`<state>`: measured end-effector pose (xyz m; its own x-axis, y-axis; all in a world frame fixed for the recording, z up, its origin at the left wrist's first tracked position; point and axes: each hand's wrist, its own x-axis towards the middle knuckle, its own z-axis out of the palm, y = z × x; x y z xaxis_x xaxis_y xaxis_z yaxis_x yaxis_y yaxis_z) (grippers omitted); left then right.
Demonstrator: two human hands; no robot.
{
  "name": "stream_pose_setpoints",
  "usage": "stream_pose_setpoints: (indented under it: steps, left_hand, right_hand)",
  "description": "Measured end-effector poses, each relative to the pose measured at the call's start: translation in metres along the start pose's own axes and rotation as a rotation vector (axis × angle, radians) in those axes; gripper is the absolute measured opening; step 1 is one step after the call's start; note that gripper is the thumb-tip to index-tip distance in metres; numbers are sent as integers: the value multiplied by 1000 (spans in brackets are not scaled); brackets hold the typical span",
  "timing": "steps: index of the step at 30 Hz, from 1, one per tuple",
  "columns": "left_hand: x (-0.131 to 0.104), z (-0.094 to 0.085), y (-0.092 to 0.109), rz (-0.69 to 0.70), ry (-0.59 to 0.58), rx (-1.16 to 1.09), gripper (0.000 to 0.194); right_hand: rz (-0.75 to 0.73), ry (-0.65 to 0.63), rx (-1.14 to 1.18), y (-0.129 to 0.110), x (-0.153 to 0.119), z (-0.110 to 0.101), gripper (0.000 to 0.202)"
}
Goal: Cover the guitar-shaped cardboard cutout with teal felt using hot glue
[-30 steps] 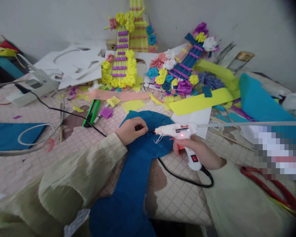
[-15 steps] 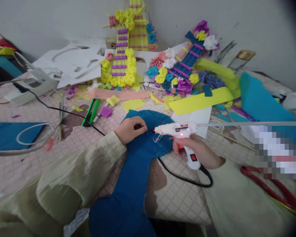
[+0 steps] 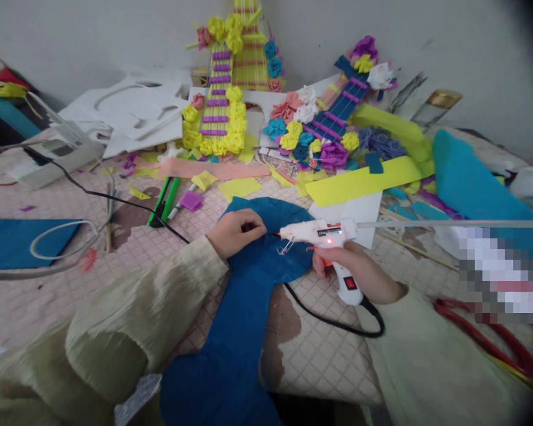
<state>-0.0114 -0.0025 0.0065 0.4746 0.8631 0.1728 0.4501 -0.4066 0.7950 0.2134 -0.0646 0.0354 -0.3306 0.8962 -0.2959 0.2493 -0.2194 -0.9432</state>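
A right hand (image 3: 359, 269) clasps a white plastic glue gun (image 3: 308, 232) over a creased, round-ended blue cutout (image 3: 244, 302); atop it, the left hand (image 3: 235, 232) pinches closed, contents unclear.

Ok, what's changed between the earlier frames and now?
Nothing clearly moved, beyond a slight drift of the whole view; no grip visibly taken or released. The right hand still holds the glue gun, its nozzle beside the left hand's pinched fingertips, over the blue cutout.
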Motion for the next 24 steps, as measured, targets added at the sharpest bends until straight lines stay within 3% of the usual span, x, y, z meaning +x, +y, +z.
stream_pose_setpoints:
  steps: [24]
  left_hand:
    - [0,2,1,-39,-15,-6,16]
  right_hand:
    - [21,24,-59,-4,-1,2,33]
